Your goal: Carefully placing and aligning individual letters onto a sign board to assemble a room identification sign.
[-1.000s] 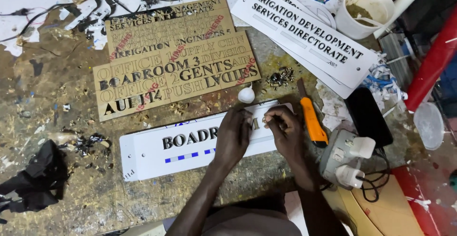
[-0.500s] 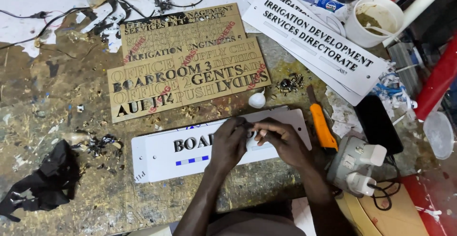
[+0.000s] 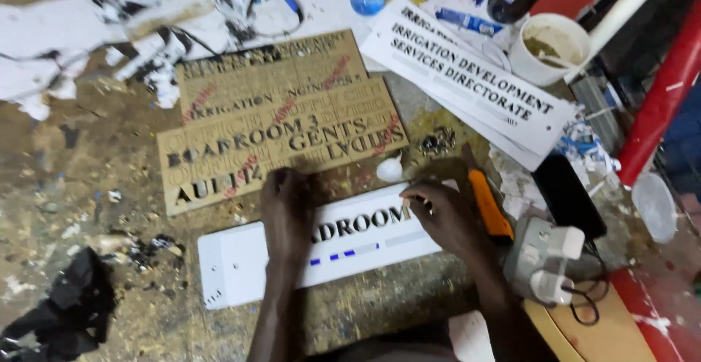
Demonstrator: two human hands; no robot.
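A long white sign plate (image 3: pixel 234 267) with black letters and small blue marks lies on the stained workbench in front of me. My left hand (image 3: pixel 287 212) rests flat on it, fingers stretched over its upper edge and covering the first letters. My right hand (image 3: pixel 442 212) sits at the plate's right part, fingertips pinched together on the surface just past the last letter. Whether anything small is between those fingertips cannot be seen. An orange utility knife (image 3: pixel 488 205) lies right beside my right hand.
A brown stencil sheet (image 3: pixel 285 121) with cut letters lies behind the plate, and white printed signs (image 3: pixel 467 77) at the back right. A white cup (image 3: pixel 549 44), black phone (image 3: pixel 568 197), white plug adaptor (image 3: pixel 544 260), small screws (image 3: pixel 437 141) and a black rag (image 3: pixel 66 311) surround the work.
My hands have moved apart: the left slid left along the plate, the right shifted to the end of the lettering. More black letters show between them now.
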